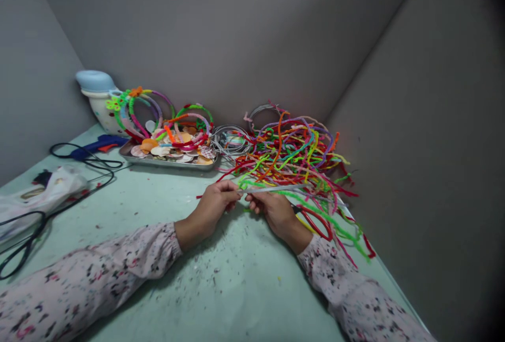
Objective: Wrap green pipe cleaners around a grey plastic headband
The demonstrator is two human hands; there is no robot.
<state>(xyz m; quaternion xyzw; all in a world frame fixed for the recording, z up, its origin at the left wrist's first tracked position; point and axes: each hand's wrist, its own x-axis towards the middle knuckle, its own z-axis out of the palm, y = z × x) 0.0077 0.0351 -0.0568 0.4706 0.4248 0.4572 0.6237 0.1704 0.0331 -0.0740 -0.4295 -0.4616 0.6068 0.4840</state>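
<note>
My left hand (215, 204) is closed in a pinch on the near end of a thin, flat, pale grey strip (276, 189). The strip runs to the right, passing just above my right hand (278, 214). The fingers of my right hand are curled and pressed together close to the left fingertips; what they grip is too small to make out. Fuzzy bright green pipe cleaners (342, 230) trail behind and beside the right hand. Red-handled scissors (320, 222) lie by the right wrist, partly hidden by it.
A heap of coloured pipe cleaners (292, 147) lies behind my hands. Left of it are coiled grey wire (229, 141) and a metal tray (169, 163) of shells with fuzzy wrapped hoops (148, 113). A blue glue gun (98, 144), black cord (106, 173) and plastic bag (51, 192) sit left.
</note>
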